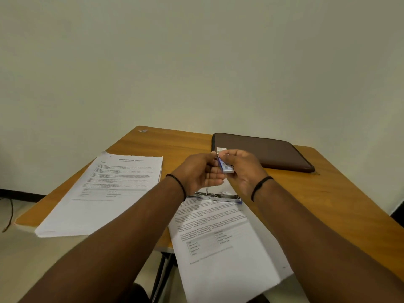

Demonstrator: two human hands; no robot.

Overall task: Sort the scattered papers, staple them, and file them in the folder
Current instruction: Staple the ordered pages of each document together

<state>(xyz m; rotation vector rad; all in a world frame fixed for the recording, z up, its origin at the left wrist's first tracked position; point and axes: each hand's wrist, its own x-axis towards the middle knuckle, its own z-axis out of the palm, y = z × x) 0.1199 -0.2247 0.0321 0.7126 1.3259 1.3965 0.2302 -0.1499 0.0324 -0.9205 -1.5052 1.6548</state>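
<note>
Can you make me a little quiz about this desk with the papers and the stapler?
1. True or false: the brown folder is lying open.
2. Which hand grips the small blue box? A) right hand B) left hand
3. Fill in: the opened stapler lies on the nearer ____, not on the left paper stack.

Key: 1 false; 2 A; 3 paper stack.

Two paper stacks [105, 189] [220, 235] – stapler [216, 196] opened on rt one, brown folder [262, 153] shut
</note>
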